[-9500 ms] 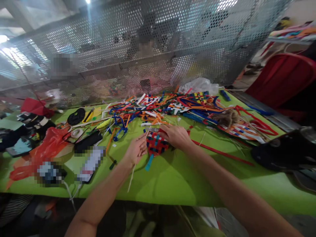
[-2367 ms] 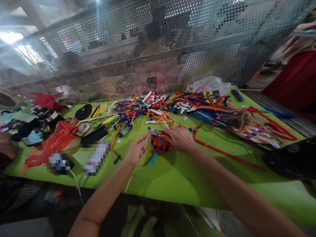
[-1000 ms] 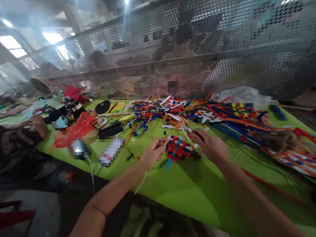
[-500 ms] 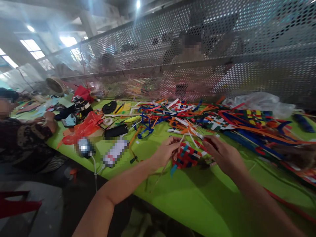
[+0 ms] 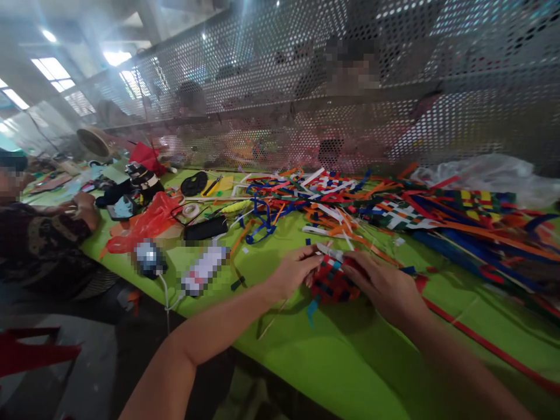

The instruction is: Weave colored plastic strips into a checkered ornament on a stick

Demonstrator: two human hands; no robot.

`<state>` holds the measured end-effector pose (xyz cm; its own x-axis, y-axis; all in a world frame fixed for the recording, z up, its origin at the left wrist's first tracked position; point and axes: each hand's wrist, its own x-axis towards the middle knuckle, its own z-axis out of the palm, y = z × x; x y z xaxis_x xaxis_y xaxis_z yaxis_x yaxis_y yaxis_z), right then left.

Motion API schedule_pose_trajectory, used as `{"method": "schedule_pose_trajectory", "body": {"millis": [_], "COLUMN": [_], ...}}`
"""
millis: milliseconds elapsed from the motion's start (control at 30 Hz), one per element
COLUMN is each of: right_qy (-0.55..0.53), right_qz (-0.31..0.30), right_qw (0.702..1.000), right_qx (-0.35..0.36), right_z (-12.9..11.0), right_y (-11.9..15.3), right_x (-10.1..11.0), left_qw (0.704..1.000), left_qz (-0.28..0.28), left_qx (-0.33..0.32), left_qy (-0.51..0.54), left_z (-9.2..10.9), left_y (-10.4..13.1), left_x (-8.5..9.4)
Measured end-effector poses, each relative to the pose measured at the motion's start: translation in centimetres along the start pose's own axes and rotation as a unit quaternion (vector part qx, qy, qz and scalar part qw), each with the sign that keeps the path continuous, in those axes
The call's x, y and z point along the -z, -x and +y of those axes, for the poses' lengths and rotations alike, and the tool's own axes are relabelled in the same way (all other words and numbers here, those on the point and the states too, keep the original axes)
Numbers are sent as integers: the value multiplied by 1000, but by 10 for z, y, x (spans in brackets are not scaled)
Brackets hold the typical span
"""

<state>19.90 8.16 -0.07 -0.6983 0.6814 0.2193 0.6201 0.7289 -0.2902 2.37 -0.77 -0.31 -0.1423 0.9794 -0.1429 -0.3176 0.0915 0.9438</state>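
Observation:
A small woven piece [image 5: 332,286] of red, dark blue and light strips is held up over the green table, between both of my hands. My left hand [image 5: 294,273] pinches its left edge, thumb and fingers closed. My right hand [image 5: 387,287] curls over its upper right side, with some fingertips hidden behind the work. Along the top edge, between my hands, lies a whitish strip-like piece [image 5: 331,252]; its kind is unclear. A light blue strip end [image 5: 312,312] hangs from the lower left corner.
Loose coloured strips [image 5: 284,198] heap up behind my hands, before a perforated metal screen [image 5: 262,140]. A red strip [image 5: 485,337] runs along the right. To the left lie a black case [image 5: 205,229], a red plastic bag [image 5: 146,219] and a cable [image 5: 166,300]. Another person's arm [image 5: 85,210] rests far left.
My right hand has moved in over the woven piece, covering more of its right side. The piece has tilted, and the red strip on the right shows more.

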Motion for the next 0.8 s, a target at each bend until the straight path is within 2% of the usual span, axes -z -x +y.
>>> {"method": "schedule_pose_trajectory", "body": {"millis": [300, 600, 800], "right_qy": [82, 132, 137], "right_qz": [49, 83, 110], "right_qw": [995, 986, 982], "right_qx": [28, 53, 72], "right_z": [1, 10, 12], "right_y": [1, -5, -9], "right_x": [0, 1, 6], "left_qw": [998, 992, 985], "left_qz": [-20, 40, 7], "left_qx": [9, 52, 62], "left_qy": [63, 107, 164], "left_z": [-3, 0, 13], "left_y": [6, 5, 7], "left_x": [-6, -12, -20]}}
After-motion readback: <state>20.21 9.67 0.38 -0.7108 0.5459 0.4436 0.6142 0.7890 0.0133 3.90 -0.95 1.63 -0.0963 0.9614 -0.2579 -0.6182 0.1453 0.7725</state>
